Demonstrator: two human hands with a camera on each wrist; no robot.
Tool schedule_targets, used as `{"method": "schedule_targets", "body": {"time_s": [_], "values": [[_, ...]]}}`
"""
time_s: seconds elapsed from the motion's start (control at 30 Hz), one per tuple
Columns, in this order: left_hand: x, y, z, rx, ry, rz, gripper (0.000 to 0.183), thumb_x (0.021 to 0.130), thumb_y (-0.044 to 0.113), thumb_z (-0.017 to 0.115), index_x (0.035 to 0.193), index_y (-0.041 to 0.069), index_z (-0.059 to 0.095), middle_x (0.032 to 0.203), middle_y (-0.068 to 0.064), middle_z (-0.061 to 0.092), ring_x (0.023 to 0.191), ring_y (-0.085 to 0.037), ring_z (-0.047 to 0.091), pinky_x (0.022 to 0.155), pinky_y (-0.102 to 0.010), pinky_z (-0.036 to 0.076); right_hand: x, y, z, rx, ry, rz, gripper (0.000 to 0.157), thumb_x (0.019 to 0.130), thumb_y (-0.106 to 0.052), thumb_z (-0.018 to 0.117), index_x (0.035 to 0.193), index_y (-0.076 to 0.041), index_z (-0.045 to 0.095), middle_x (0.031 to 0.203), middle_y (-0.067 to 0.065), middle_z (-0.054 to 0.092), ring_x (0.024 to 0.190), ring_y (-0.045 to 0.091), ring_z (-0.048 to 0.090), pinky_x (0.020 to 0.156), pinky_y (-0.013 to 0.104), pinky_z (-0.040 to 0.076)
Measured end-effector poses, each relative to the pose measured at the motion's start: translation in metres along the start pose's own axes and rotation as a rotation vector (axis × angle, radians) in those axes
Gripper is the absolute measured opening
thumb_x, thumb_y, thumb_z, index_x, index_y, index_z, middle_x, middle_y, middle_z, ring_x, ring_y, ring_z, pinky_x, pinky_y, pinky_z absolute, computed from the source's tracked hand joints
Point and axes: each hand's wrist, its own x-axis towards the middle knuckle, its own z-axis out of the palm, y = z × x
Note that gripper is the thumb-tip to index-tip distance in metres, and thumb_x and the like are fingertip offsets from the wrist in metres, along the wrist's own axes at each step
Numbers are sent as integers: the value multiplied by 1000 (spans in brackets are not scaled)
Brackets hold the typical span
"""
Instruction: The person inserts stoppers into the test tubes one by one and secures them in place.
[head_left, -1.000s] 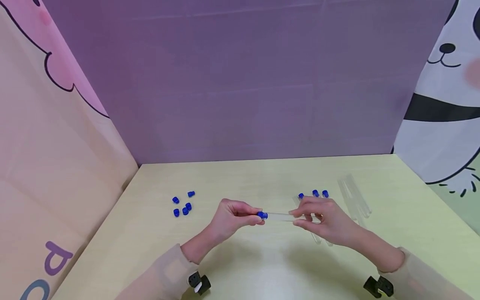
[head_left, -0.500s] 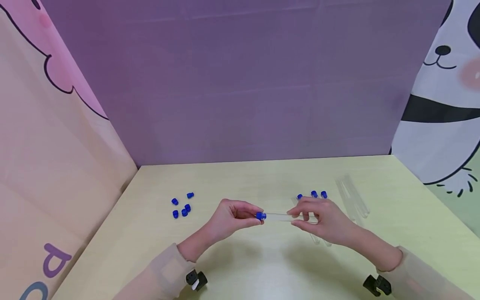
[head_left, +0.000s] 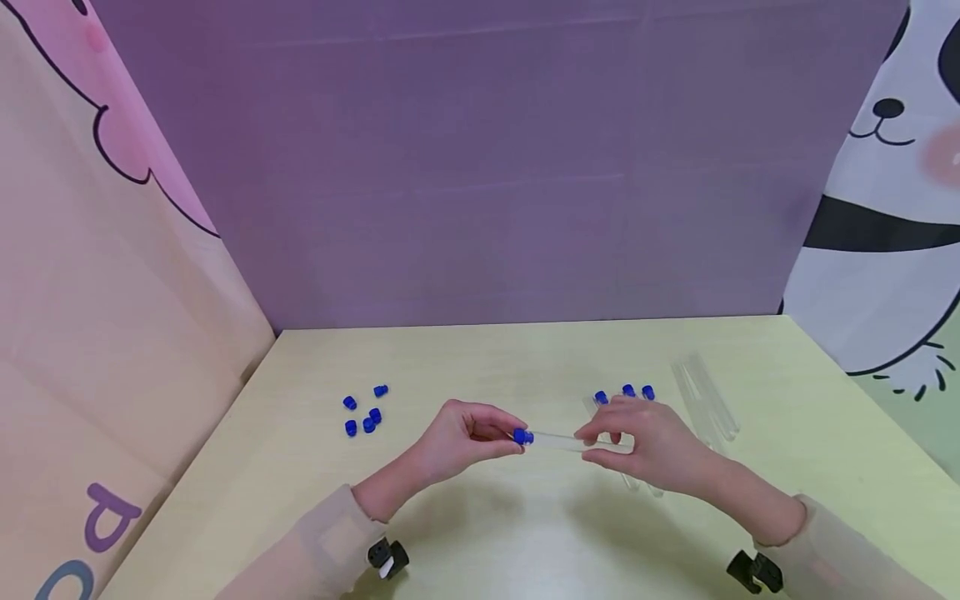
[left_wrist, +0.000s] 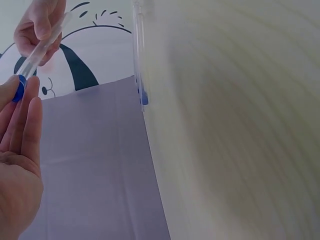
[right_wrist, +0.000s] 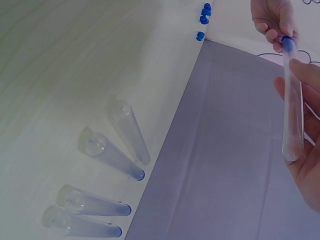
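Left fingers: my thumb and left fingers pinch the blue cap at the left end of the tube.
Right fingers: my thumb and right fingers pinch the clear tube along its body, its rounded end lying back toward my palm.
Tube and cap: raised over the table, between my two hands; the tube runs left to right, with the cap meeting its mouth (whether it sits fully home, I cannot tell).
Step in hand: as I judge it, fitting the cap into the mouth.
Line: I should hold cap and tube on one straight axis, since a crooked cap would likely catch on the rim.
Push: steady from the left, with a small twist if it binds, while my right fingers brace against it.
Grip: firm but not crushing on the tube; it looks smooth and could slip lengthwise, so holding closer to the mouth might steady it.
Check: a light tug and a look for an even collar before letting go.
Loose caps: five blue loose caps lie on the left.
Capped tubes: three capped tubes lie on the right, caps at the far end.
Bare tubes: the bare tubes lie farther right, no blue showing on them.
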Motion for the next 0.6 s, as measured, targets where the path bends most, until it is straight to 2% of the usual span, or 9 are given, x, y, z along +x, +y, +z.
{"method": "schedule_targets", "body": {"time_s": [0.17, 0.4, 0.6], "values": [[-2, 0, -7, 42, -10, -33, 23, 84, 3, 75, 106, -1, 72, 97, -20, 71, 86, -31, 70, 76, -31, 57, -3, 2, -1, -2, -7, 25, 26, 70, -7, 85, 92, -18, 75, 84, -14, 66, 67, 2, 50, 51, 18, 42], [-8, -2, -19, 105, -24, -64, 21, 85, 8, 76, 105, 2, 73, 102, -17, 70, 85, -18, 70, 79, -29, 56, -7, 6, -5, -22, -12, 58, 25, 72, -7, 83, 92, -18, 74, 85, -17, 65, 65, 1, 49, 53, 15, 38], [-13, -5, -29, 156, -5, -70, 20, 85, 10, 75, 104, 5, 74, 102, -17, 70, 85, -21, 70, 78, -28, 56, -11, 12, -8, -57, -15, 85, 26, 73, -7, 82, 94, -19, 72, 83, -20, 61, 65, -2, 47, 52, 14, 36]]}}
